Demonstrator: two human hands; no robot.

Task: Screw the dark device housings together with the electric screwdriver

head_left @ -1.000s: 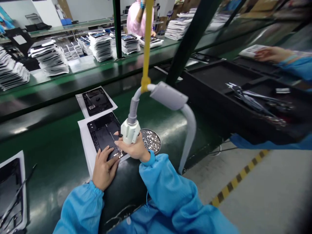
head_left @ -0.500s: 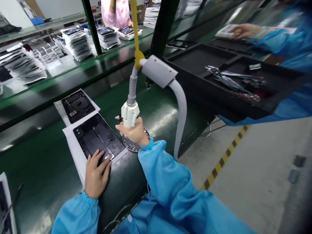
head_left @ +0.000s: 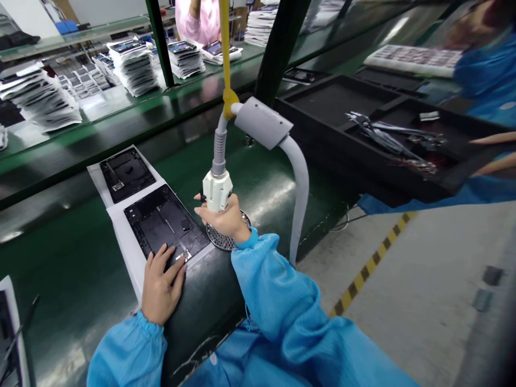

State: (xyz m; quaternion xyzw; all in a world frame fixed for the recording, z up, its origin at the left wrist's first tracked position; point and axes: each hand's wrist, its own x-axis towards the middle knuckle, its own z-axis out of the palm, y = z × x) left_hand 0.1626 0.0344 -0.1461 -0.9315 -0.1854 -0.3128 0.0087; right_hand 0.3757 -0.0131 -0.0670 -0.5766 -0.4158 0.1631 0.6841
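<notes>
My right hand [head_left: 223, 219] is wrapped round the lower part of a white electric screwdriver [head_left: 216, 187], which hangs upright from a yellow cord. Its tip is hidden behind my hand. Just below sits a round metal dish with many small holes [head_left: 217, 237], partly covered by the hand. My left hand [head_left: 163, 287] lies with fingers spread on the near edge of a black tablet housing [head_left: 161, 215], beside a small metal-coloured part. That housing lies open on a white sheet [head_left: 126, 258]. Beyond it, a second black housing [head_left: 127, 174] rests on another sheet.
A curved grey tube [head_left: 300, 172] rises beside the dish. To the right stands a black divided tray [head_left: 310, 107] holding bundled cables [head_left: 379, 131]; a co-worker's hand [head_left: 494, 153] is at its edge. White stacks [head_left: 133, 67] line the far bench. Another sheet with a housing is at left.
The view has shifted slightly. Both my hands keep their places on the screwdriver and the housing. At right, the co-worker's hand has left the white tray at the back.
</notes>
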